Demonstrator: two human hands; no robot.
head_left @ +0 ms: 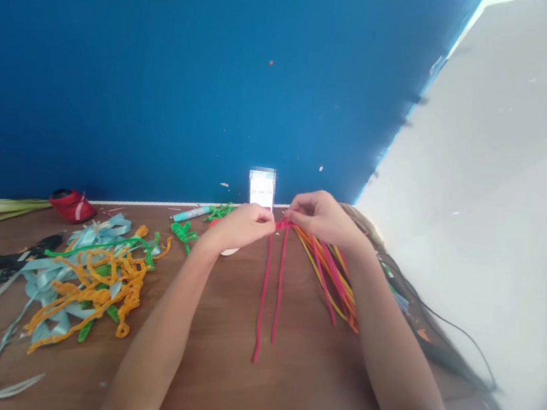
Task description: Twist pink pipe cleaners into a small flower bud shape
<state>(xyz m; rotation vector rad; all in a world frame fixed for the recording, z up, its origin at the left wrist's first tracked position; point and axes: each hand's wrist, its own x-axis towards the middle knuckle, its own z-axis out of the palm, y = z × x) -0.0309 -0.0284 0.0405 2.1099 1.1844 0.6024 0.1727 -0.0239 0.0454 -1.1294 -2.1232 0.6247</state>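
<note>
Pinching long, thin, fuzzy pink stems [279, 286] with the fingertips of the left hand [245, 224] and right hand [321, 215], over the brown wooden table [229, 387], near a bunch of yellow, orange and pink fuzzy stems [333, 275].

Pink strands [262, 297], yellow, orange and pink bundle [350, 304], blue wall [168, 83], brown tabletop [211, 372]
</note>
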